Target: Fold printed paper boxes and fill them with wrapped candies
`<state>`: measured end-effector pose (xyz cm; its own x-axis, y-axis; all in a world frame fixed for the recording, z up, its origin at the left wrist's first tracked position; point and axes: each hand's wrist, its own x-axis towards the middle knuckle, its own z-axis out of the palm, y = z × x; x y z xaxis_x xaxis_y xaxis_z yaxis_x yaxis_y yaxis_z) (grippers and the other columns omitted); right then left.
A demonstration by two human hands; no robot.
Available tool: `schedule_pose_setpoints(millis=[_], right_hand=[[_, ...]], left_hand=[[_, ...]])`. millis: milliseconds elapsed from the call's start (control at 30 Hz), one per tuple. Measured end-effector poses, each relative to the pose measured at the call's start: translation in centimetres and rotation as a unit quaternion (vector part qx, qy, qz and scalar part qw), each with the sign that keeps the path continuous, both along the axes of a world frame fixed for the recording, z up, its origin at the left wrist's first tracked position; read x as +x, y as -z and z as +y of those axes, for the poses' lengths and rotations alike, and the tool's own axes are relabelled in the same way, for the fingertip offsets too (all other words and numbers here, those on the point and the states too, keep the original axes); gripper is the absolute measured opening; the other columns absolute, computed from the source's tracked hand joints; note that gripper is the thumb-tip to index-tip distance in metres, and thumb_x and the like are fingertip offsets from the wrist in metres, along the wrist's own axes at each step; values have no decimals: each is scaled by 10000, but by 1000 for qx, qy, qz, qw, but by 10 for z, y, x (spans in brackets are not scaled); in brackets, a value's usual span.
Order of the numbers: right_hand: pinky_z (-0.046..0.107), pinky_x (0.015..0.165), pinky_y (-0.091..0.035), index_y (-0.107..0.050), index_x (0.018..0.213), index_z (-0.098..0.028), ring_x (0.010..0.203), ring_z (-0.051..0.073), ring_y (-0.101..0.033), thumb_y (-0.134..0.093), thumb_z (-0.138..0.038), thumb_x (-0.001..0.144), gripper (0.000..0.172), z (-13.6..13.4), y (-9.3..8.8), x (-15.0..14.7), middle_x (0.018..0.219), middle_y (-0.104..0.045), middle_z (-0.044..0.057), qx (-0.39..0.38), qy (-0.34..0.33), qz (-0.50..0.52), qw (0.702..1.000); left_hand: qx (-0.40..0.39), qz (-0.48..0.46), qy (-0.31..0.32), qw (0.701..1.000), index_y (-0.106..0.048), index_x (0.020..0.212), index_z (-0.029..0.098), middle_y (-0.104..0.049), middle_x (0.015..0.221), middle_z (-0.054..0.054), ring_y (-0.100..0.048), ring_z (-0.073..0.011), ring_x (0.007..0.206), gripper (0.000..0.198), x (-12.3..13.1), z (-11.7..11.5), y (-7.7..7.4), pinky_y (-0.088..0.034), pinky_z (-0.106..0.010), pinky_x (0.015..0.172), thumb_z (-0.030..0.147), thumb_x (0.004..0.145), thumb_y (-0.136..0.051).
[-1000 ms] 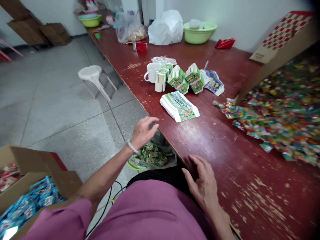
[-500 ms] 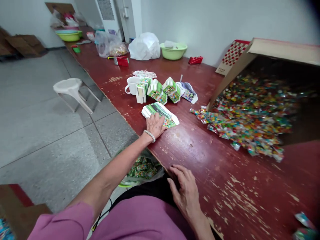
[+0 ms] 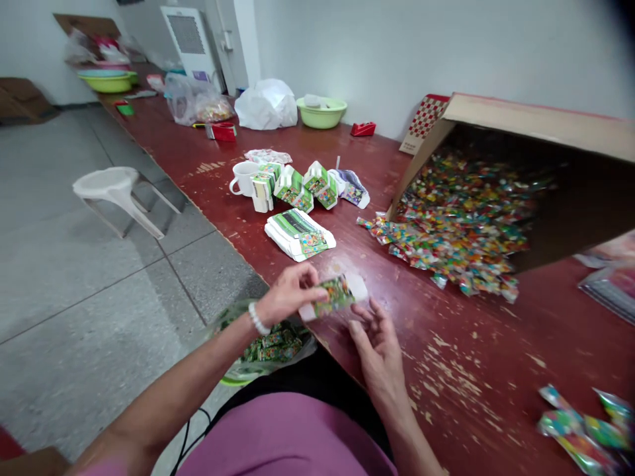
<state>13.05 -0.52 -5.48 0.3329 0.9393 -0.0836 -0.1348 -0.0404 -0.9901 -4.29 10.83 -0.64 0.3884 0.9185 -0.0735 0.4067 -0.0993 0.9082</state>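
Note:
My left hand (image 3: 292, 291), with a beaded bracelet at the wrist, pinches a flat green printed candy carton (image 3: 340, 292) above the table's front edge. The carton is slightly blurred, and its white end flap points right. My right hand (image 3: 378, 340) is open, palm partly up, fingertips close to the carton's right end; whether they touch it I cannot tell. Just beyond lies a stack of flat cartons (image 3: 292, 231). Behind the stack stand several green cartons (image 3: 297, 188) in bundles, beside a white mug (image 3: 244, 178).
A cardboard box (image 3: 520, 109) on its side spills wrapped candies (image 3: 456, 231) onto the red table (image 3: 446, 317). Larger candy packets (image 3: 585, 423) lie at the lower right. Below the table edge sits a lined basin of filled packs (image 3: 278, 344). A white stool (image 3: 112, 188) stands left.
My left hand has lifted a carton off the stack and brought it toward me. My right hand has come up over the table edge to the carton. The view has shifted right.

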Motion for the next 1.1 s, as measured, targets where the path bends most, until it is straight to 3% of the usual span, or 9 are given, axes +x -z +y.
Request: schedule_pose_setpoints(millis=[67,167,267,333,500,667,767,933,1100], right_hand=[[323,820,-549,-524,1287,-212,921,188,-654,-681,-423,864,498,4,-12,1,1135,-678,85,-2,-11,48,999],[272,724,-540,-591,1195,-219,795,161,-643,-688,-431,859,409,2,-30,0,975,-696,35,-16,-75,71,995],[243,673,-530,-589,1218,-239,736,145,-629,-670,-428,875,400,-8,-44,-2,875,-674,8,-28,-163,65,984],[232,651,-529,-558,1271,-259,711,136,-625,-657,-422,885,430,-15,-51,-3,839,-653,-6,-35,-194,64,978],[232,525,-528,-358,1446,-320,624,134,-641,-700,-428,844,701,-22,-59,-5,942,-657,7,-59,-215,78,972],[328,826,-568,-340,1463,-286,975,211,-673,-744,-448,803,790,-23,-56,-4,1153,-651,79,-3,-204,74,976],[342,910,-540,-409,1426,-299,1027,202,-660,-752,-429,809,717,-25,-52,-1,1228,-631,80,11,-193,80,978],[197,479,-478,-662,1116,-228,468,66,-530,-672,-407,889,289,-25,-44,-1,793,-670,-9,-30,-191,107,975],[277,776,-541,-706,1016,-212,841,171,-670,-717,-409,851,257,-21,-36,3,924,-723,30,-23,-90,82,992]], left_hand=[[-180,-148,56,971,-547,825,175,-593,717,25,-558,-108,626,350,-1,-31,-1,-421,-208,578,375,694,-802],[-408,-277,172,853,-620,989,159,-690,914,-67,-659,-164,717,462,3,-61,0,-483,-259,653,431,668,-811],[-504,-338,277,745,-679,997,131,-723,888,-105,-704,-230,736,548,9,-73,4,-513,-336,744,490,608,-824],[-518,-352,300,719,-706,964,132,-731,810,-88,-703,-234,670,517,12,-76,7,-516,-367,762,464,592,-841],[-482,-354,276,753,-743,826,127,-745,773,-92,-700,-252,708,466,15,-81,12,-523,-365,758,446,522,-897],[-451,-344,235,789,-727,753,136,-726,679,-64,-679,-211,610,429,14,-84,7,-525,-306,633,468,540,-896],[-426,-335,205,815,-718,732,114,-708,654,-56,-659,-171,537,390,16,-85,6,-527,-283,614,450,604,-870],[-376,-316,167,855,-697,881,107,-693,700,-59,-663,-183,614,450,22,-84,9,-525,-287,624,476,662,-832],[-233,-232,138,934,-666,1054,131,-689,1025,-63,-620,-191,963,389,24,-82,3,-473,-284,880,420,803,-733]])
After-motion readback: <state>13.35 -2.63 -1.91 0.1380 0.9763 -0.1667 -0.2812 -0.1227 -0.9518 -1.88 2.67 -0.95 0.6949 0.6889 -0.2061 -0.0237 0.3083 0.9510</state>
